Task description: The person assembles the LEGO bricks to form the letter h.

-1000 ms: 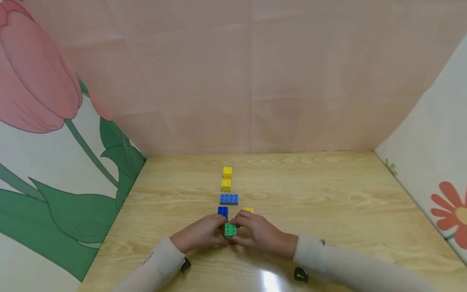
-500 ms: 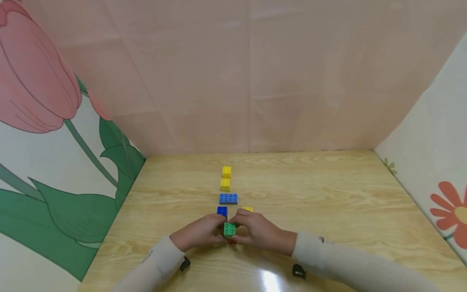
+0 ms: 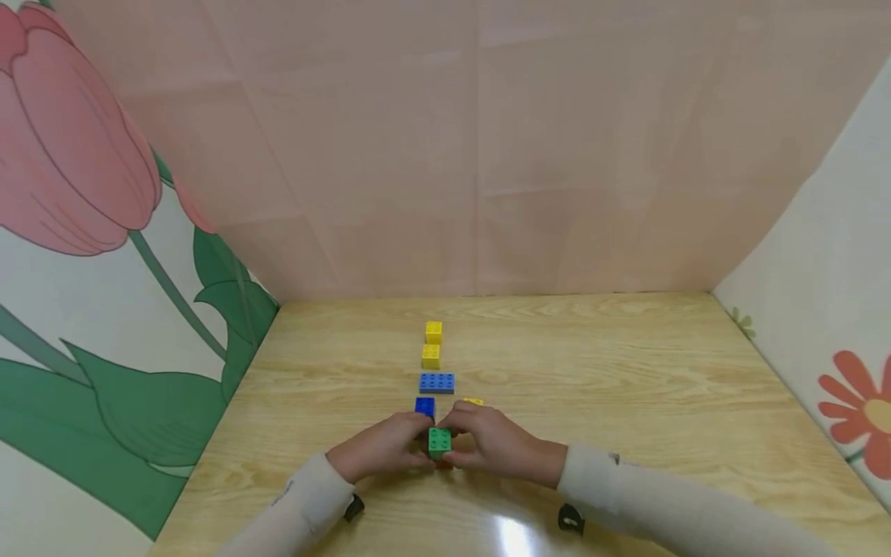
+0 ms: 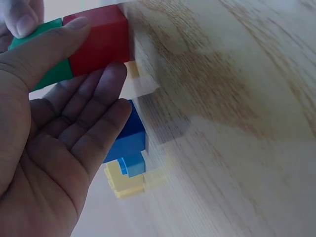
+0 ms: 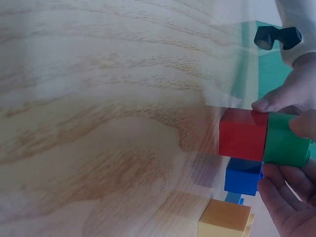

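Note:
A green building brick (image 3: pixel 439 442) is stacked on a red building brick (image 5: pixel 243 134), with their faces flush in the right wrist view. The red brick's base is at the tabletop. My left hand (image 3: pixel 383 445) holds the stack from the left, its thumb laid along the red brick. From the right, my right hand (image 3: pixel 497 445) pinches the green brick between thumb and fingers. Just beyond my left fingertips is a dark blue brick (image 3: pixel 425 405). A yellow brick (image 3: pixel 473 401) shows partly behind my right hand.
Farther back on the wooden table (image 3: pixel 592 371) lies a long blue brick (image 3: pixel 436 383). Behind it are a yellow brick (image 3: pixel 431 357) and another yellow brick (image 3: pixel 434 333), roughly in line. A pink backdrop (image 3: pixel 473 155) closes off the table's far edge.
Both hands keep their hold on the stacked green and red bricks. Only the head view shifts slightly.

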